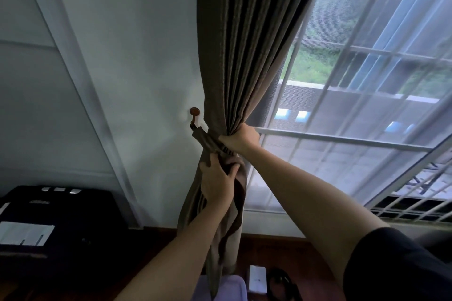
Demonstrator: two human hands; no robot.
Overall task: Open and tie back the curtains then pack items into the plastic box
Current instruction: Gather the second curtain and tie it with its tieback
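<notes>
A brown curtain (244,44) hangs gathered against the white wall at the left edge of the window. My right hand (241,138) is clenched around the gathered folds at waist height of the bunch. A matching fabric tieback (208,140) runs from a round wooden wall hook (194,112) to the bunch. Just below, my left hand (216,182) grips the lower curtain fabric and the tieback's end. Below the hands the curtain hangs loose toward the floor.
A sheer white curtain (354,110) covers the barred window on the right. A black printer (56,215) with white paper sits at lower left. On the dark wood floor lie a white box (257,278), a black object and a pale lilac item (230,287).
</notes>
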